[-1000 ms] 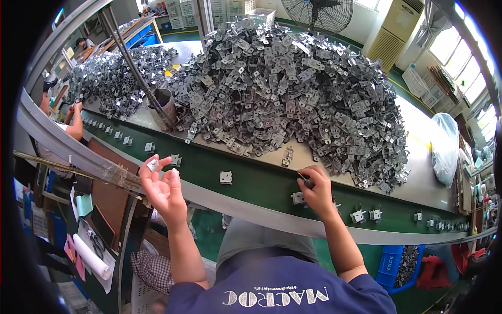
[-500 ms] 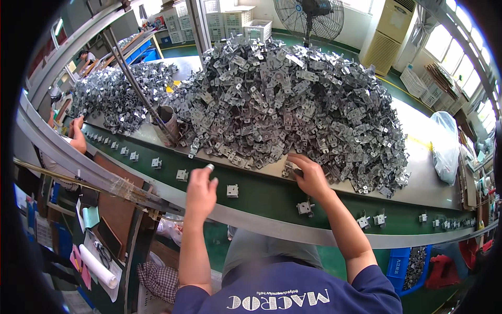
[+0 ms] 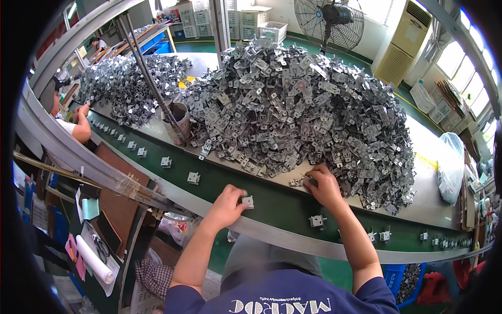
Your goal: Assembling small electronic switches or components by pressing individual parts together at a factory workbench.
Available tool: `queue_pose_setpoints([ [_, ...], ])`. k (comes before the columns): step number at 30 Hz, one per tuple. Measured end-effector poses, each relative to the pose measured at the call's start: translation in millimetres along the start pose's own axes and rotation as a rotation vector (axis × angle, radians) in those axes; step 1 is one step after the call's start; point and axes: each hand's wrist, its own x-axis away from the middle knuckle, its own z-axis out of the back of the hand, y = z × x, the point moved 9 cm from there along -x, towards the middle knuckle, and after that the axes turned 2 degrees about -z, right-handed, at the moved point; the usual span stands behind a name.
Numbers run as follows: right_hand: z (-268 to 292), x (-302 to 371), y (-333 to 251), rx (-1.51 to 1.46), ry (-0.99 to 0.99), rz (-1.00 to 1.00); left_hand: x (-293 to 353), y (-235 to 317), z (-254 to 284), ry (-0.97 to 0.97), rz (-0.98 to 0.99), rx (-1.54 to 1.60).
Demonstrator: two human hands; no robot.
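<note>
Past the green belt [image 3: 280,208] rises a heap of hard, sharp-cornered metal brackets [image 3: 300,99]. Over the belt, my left hand [image 3: 226,206] curls at a boxy metal piece [image 3: 248,202]; beyond it, my right hand [image 3: 325,188] bunches at a narrow bracket [image 3: 296,182]. Whether either pinches, I can't tell. The piece should be light, stiff, slippery: hold its sides.

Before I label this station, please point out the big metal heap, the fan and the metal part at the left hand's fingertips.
Big metal heap [image 3: 303,112]: head view, middle of its near slope.
Fan [image 3: 329,17]: head view, near its grille's middle.
Metal part [image 3: 249,202]: head view, its visible face.
</note>
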Motion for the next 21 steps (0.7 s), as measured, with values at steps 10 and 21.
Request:
queue_pose_setpoints([
  [10, -7, 18, -13, -0.376, -0.052, -0.248, 23, -20, -35, 0.107, 0.32, 1.205],
  [21, -25, 20, -91, -0.729, -0.235, -0.291, 27, 37, -52, -0.007, 0.13, 1.794],
])
